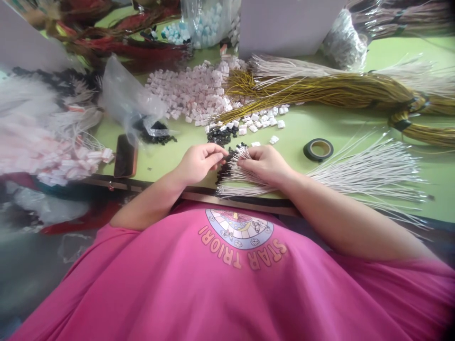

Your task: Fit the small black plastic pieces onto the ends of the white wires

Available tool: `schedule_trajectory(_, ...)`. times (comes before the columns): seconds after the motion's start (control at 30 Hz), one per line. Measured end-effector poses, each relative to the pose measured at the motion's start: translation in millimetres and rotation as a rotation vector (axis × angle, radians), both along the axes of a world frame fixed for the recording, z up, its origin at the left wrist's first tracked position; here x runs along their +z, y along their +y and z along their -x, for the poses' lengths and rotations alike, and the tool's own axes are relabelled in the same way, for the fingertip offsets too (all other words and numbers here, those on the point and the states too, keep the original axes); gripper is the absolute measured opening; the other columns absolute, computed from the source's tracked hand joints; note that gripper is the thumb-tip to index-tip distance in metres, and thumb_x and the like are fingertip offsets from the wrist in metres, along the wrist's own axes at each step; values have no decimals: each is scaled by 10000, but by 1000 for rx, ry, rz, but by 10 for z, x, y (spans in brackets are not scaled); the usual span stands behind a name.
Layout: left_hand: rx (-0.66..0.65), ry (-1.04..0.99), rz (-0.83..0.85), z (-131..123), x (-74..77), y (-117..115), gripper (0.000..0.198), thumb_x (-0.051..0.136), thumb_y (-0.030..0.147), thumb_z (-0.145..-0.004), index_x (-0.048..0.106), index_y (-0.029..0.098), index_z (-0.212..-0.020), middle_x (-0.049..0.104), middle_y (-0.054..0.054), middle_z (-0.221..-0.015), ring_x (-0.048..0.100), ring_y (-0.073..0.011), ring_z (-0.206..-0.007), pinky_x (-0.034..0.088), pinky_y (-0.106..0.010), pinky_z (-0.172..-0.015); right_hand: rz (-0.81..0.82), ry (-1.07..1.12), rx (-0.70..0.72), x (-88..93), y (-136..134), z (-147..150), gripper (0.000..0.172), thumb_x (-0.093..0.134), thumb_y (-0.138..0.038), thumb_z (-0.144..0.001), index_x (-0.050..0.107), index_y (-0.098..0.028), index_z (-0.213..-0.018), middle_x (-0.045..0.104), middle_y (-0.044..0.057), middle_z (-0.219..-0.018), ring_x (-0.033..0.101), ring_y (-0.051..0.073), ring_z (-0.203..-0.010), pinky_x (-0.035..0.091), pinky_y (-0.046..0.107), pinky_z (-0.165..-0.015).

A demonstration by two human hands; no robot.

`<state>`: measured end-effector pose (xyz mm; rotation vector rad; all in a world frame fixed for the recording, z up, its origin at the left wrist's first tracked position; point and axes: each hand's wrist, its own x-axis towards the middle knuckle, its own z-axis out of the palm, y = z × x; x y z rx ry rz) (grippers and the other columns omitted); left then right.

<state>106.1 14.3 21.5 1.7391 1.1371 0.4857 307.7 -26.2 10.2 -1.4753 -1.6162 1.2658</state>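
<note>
free passage: bare counter [159,161] between phone [125,156] and left hand [201,164]. obstacles: connector heap [192,87] and yellow wires [341,90] beyond; tape roll [308,150] and white wires [369,170] to the right.

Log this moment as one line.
left hand: beside black pieces, grip unclear | right hand: holding white wires | tape: on table | phone: on table

The right hand [268,165] hides part of the white wires [373,175], and the right edge crops the yellow bundle [355,90].
</note>
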Motion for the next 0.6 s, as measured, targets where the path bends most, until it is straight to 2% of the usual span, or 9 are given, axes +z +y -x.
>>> schedule_trajectory(0.07,16,-155,173,-49,-49,4,194,584,248,-788,644,128,-929,659,-34,-739,536,-64,-536,457,-216,-543,-22,-15,-8,-17,1,-2,189,534,-283,-691,533,-138,-570,379,-41,-522,356,67,-526,290,218,-507)
schedule_trajectory(0.17,48,-251,288,-101,-152,7,211,677,214,-701,641,123,-888,629,-10,-667,539,-65,-525,467,-218,-532,-28,-21,-30,-32,-1,-1,189,552,-290,-675,534,-135,-567,388,-39,-530,360,69,-533,293,219,-508)
schedule_trajectory(0.27,83,-262,299,-125,-205,-4,207,703,214,-671,645,124,-848,608,8,-618,524,-59,-495,453,-208,-506,-35,-31,-58,-40,-5,6,171,562,-274,-657,547,-130,-566,418,-34,-531,383,74,-539,311,220,-520)
schedule_trajectory(0.6,94,-181,194,-123,-202,-35,190,673,217,-703,655,134,-873,642,3,-675,518,-50,-504,462,-203,-531,-74,-52,-88,-39,-13,21,140,542,-223,-640,527,-135,-533,420,-35,-518,380,69,-531,306,212,-510)
